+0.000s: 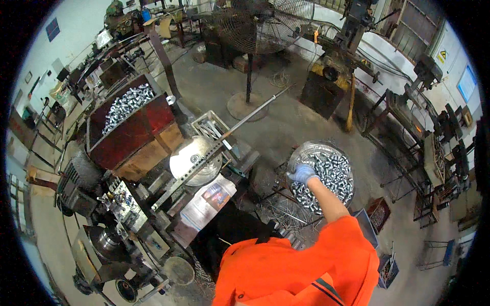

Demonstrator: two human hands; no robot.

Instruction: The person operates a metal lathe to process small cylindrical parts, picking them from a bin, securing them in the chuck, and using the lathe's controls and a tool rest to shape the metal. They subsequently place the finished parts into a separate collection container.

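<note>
My right hand (304, 174), in a light blue-grey glove, is over the left rim of a round metal basin (301, 152). Its fingers look curled inward; whatever they hold, if anything, is hidden. Short shiny metal sleeves (332, 176) fill the basin in a loose heap, just right of the hand. The orange-sleeved arm reaches up to it from the lower right. My left hand does not show.
To the left stands a machine with a round metal disc (196, 160) and a long bar (245, 120) across it. A red bin (148, 122) holds more metal parts. Farther off are a large fan (255, 25) and a broom (351, 104). Small crates (378, 214) stand at right.
</note>
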